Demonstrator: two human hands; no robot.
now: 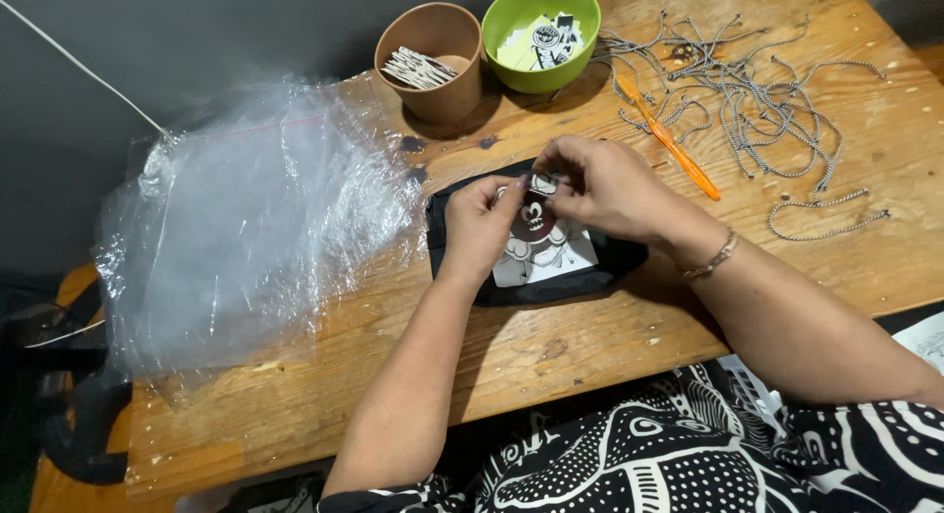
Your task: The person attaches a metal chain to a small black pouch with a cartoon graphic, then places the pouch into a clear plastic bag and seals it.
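On worn wooden plank table (pixel 590 346) against dark grey wall: left hand (pixel 479 221) and right hand (pixel 602 183) pinch small round dark printed tag (pixel 534 218), fingers closed on it, above black fabric pouch (pixel 539 240). Clear plastic bags (pixel 246 218) left; brown paper cup (pixel 433 59), green bowl (pixel 543 31), grey cords (pixel 737 90) behind.

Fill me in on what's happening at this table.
A person seated at a wooden table holds a small round dark tag with both hands: the left hand pinches it from the side, the right hand works at its top. Beneath lies a folded black garment with a white print. Clear plastic bags lie to the left. Behind stand a brown cup of white sticks and a green bowl of labels; grey cords and an orange tool are to the right.
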